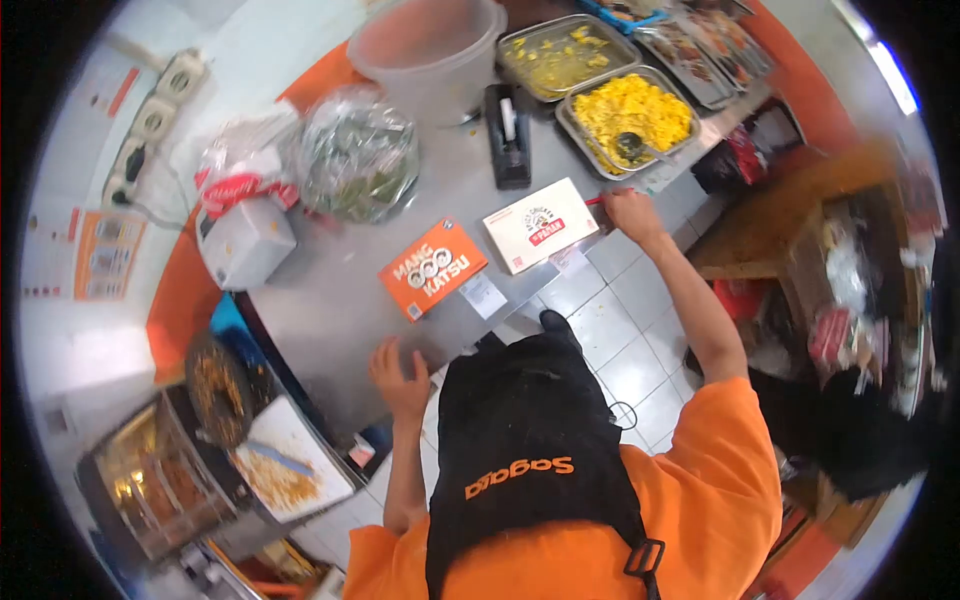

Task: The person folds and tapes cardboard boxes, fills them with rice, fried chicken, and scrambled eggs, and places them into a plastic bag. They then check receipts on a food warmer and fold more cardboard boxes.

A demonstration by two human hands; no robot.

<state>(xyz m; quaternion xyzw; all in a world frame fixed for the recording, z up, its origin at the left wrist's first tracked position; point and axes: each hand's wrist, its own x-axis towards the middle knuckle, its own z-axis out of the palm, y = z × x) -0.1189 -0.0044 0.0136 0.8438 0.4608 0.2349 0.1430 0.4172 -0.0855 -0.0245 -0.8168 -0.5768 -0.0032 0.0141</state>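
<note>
My right hand (632,212) is closed around a thin red object (595,200), perhaps a pen; most of it is hidden by my fingers. It is beside the right end of a white box (540,225) with a chicken logo and a red label. Near the table's front edge, my left hand (400,380) holds nothing, with its fingers apart. An orange box (432,268) printed "MANG KATSU" lies beyond that hand, left of the white box. Both boxes are closed, and paper slips (483,297) stick out by the edge.
Behind the boxes are a black tape dispenser (508,135), a plastic bag of greens (360,165) and a clear tub (428,60). A tray of yellow food (640,115) with a ladle stands at the right. A fryer-side cutting board (290,460) is at lower left.
</note>
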